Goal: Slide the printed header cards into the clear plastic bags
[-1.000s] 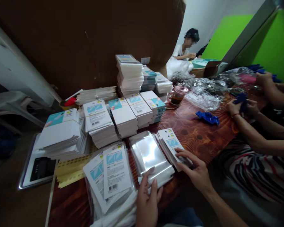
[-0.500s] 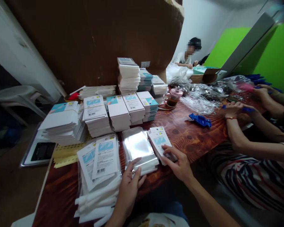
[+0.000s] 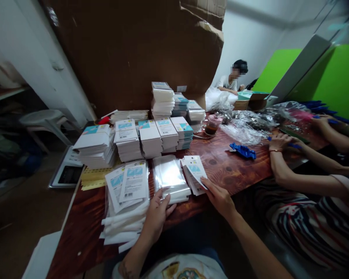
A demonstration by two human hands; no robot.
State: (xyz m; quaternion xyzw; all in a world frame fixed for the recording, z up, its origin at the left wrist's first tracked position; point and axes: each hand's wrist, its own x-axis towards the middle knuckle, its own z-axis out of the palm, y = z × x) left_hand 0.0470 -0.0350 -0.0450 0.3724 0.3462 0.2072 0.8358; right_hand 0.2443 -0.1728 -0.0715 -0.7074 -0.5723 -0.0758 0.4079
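A stack of clear plastic bags (image 3: 169, 172) lies on the table in front of me. My left hand (image 3: 158, 212) rests at its near left corner, fingers apart and touching the edge. Just right of the bags sits a small pile of printed cards (image 3: 191, 188). My right hand (image 3: 221, 198) pinches the near right edge of the top card (image 3: 195, 168), which tilts up off the pile. To the left, filled clear packets (image 3: 133, 184) with printed cards and white strips lie overlapping in a heap.
Tall card stacks (image 3: 151, 141) line the back. A glass mug (image 3: 212, 124) and blue plastic parts (image 3: 242, 151) stand to the right. A scale (image 3: 65, 170) is at the left. A co-worker's hands (image 3: 279, 141) hold a blue piece; another person (image 3: 231, 81) sits behind.
My right hand has closed on the top card and raised its near edge from the pile. My left hand stays by the bags. The camera view has shifted.
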